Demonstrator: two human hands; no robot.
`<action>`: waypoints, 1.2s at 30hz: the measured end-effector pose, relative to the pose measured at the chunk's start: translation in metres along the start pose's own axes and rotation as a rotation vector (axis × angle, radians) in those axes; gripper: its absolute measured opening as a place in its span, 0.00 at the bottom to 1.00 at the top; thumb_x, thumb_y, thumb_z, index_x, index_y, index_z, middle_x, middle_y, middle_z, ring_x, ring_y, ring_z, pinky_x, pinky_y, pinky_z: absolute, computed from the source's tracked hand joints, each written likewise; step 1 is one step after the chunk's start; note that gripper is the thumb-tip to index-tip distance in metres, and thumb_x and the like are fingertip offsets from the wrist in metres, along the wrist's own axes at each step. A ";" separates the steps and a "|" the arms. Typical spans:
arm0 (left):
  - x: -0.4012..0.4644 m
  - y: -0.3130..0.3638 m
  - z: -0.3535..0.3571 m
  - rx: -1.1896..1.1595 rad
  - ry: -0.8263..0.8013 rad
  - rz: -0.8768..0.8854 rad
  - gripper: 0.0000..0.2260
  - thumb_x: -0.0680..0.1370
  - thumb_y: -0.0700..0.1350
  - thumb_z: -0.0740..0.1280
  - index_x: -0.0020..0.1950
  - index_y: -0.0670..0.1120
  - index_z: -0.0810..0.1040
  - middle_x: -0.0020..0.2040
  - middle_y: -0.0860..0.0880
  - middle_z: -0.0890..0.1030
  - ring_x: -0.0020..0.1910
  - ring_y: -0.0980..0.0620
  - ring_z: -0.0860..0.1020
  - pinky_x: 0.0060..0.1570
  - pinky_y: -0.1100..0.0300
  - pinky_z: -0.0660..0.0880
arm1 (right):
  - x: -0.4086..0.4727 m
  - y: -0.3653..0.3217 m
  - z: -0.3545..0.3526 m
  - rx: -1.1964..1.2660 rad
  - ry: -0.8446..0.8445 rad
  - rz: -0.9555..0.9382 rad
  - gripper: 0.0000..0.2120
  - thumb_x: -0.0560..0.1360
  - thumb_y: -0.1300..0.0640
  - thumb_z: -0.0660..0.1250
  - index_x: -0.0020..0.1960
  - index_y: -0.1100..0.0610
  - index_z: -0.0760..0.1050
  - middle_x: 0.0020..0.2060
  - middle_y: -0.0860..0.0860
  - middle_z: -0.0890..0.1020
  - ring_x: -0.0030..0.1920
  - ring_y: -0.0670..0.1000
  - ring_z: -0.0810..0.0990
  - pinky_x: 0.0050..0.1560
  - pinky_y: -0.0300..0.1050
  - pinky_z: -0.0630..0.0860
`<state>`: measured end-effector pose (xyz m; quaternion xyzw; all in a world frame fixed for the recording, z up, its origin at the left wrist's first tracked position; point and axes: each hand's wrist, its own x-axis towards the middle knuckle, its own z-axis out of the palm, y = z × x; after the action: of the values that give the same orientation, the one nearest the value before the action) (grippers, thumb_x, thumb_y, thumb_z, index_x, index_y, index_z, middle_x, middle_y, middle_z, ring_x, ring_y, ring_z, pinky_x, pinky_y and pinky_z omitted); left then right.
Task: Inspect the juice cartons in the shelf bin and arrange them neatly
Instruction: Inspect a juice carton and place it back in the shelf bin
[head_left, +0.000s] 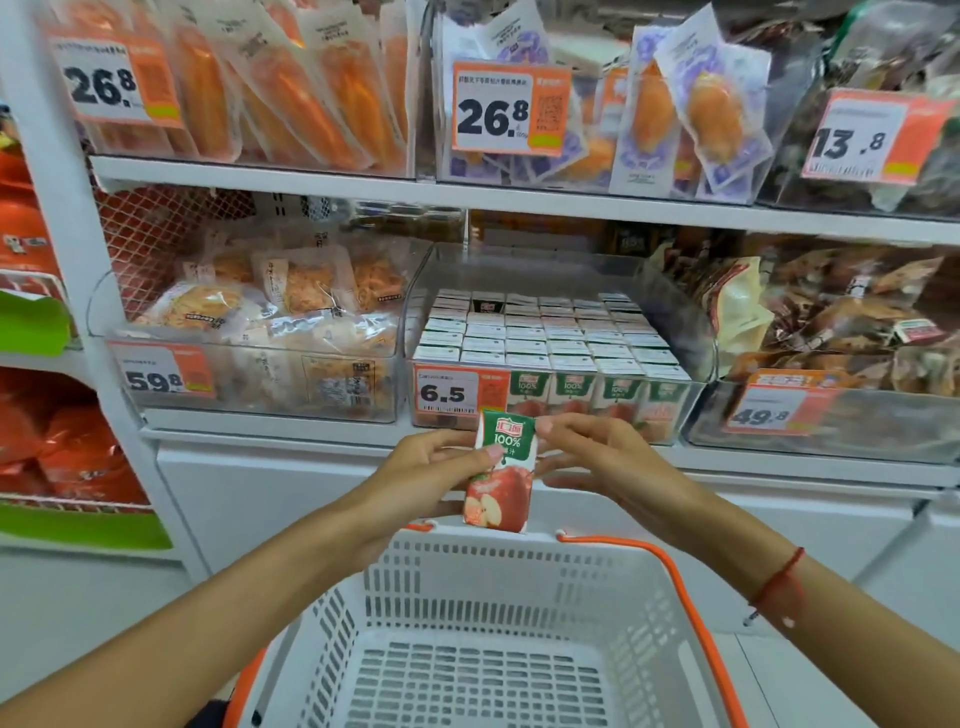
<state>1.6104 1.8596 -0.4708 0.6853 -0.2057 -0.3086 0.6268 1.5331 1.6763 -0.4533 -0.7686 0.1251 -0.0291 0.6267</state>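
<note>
Standing upright, green-and-red apple juice carton (500, 470)

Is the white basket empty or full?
Empty, where visible: the basket shows only bare slotted floor and walls. The carton is held above it by both hands.

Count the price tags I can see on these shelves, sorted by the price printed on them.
26.8 tags: 2
13.8 tag: 1
59.8 tag: 1
6.5 tag: 1
49.8 tag: 1
Total: 6
</note>
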 end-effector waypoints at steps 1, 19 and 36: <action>0.000 -0.001 0.001 -0.012 -0.005 -0.015 0.09 0.77 0.51 0.69 0.56 0.53 0.80 0.48 0.54 0.86 0.48 0.57 0.84 0.38 0.68 0.78 | 0.000 0.002 0.000 -0.022 0.018 -0.010 0.14 0.79 0.52 0.65 0.60 0.59 0.78 0.51 0.56 0.85 0.47 0.50 0.84 0.55 0.44 0.80; 0.008 -0.005 0.010 -0.166 0.094 0.022 0.09 0.78 0.47 0.68 0.57 0.48 0.81 0.49 0.50 0.86 0.49 0.55 0.84 0.40 0.70 0.78 | -0.010 0.008 0.004 -0.027 -0.062 -0.022 0.17 0.71 0.58 0.75 0.58 0.49 0.79 0.51 0.51 0.85 0.49 0.49 0.85 0.55 0.45 0.79; -0.001 0.008 -0.003 0.031 -0.046 0.013 0.15 0.76 0.50 0.70 0.63 0.53 0.79 0.53 0.54 0.85 0.54 0.58 0.82 0.56 0.64 0.77 | -0.009 0.011 0.010 -0.205 0.100 -0.205 0.09 0.73 0.51 0.72 0.51 0.53 0.80 0.40 0.48 0.85 0.40 0.48 0.85 0.40 0.38 0.79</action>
<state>1.6127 1.8610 -0.4623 0.6862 -0.2293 -0.3172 0.6131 1.5246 1.6857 -0.4654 -0.8349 0.0794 -0.1180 0.5317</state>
